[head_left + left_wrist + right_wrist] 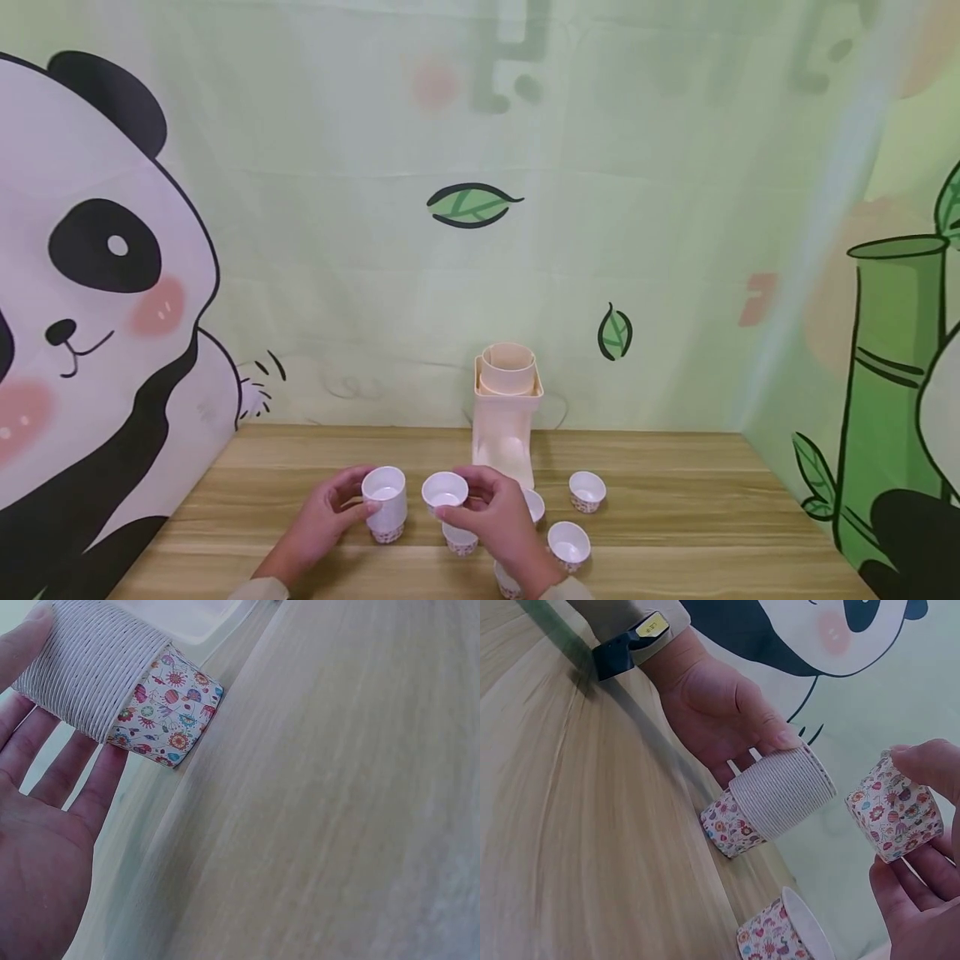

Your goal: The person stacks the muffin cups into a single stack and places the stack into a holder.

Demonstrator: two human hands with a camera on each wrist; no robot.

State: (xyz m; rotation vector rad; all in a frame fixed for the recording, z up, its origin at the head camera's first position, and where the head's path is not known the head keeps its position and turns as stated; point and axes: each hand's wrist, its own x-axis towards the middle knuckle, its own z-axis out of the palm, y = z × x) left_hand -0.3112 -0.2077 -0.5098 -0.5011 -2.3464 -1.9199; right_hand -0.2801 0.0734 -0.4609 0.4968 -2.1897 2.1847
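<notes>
My left hand [324, 515] grips a nested stack of small paper cups [386, 502], its thumb on the near side. In the left wrist view, the stack [97, 671] shows many tightly layered white rims above one flower-printed base, which appears to touch the table. To its right, my right hand [504, 515] pinches a single floral paper cup [898, 810] between thumb and fingers, raised and apart from the stack. Its white inside faces up in the head view. Below this cup stands another loose cup [460, 540], partly hidden by it.
More floral cups stand loose around my right hand: one [587, 492] at the back right, one [568, 545] nearer, others partly covered by the hand. Behind them is a pale pink holder [504, 425] with a round tube on top. A panda-printed cloth [337, 250] backs the wooden table [675, 517].
</notes>
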